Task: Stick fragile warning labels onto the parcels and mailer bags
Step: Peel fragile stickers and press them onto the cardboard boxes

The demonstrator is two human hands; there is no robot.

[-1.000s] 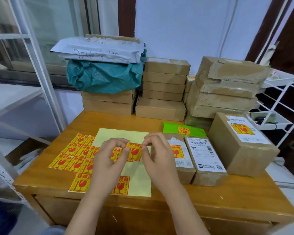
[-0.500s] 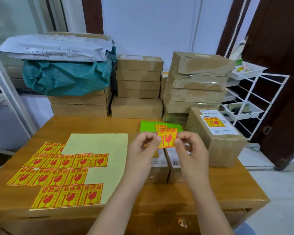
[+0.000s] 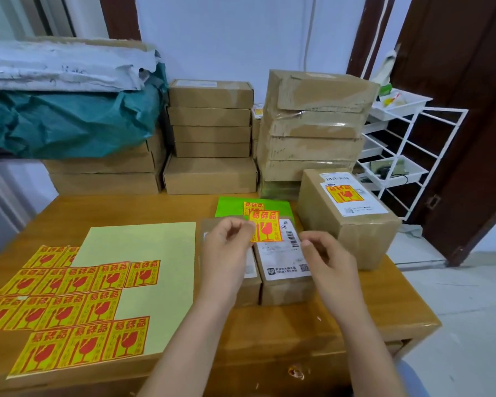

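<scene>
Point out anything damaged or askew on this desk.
The desk's front edge has a chipped spot. The white mailer atop the left stack looks torn at its right end. The loose label sheets overlap unevenly.

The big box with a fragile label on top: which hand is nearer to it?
Right. The right hand hangs just left of the big box, not touching it. The left hand, pinching a loose label, is farther left.
</scene>
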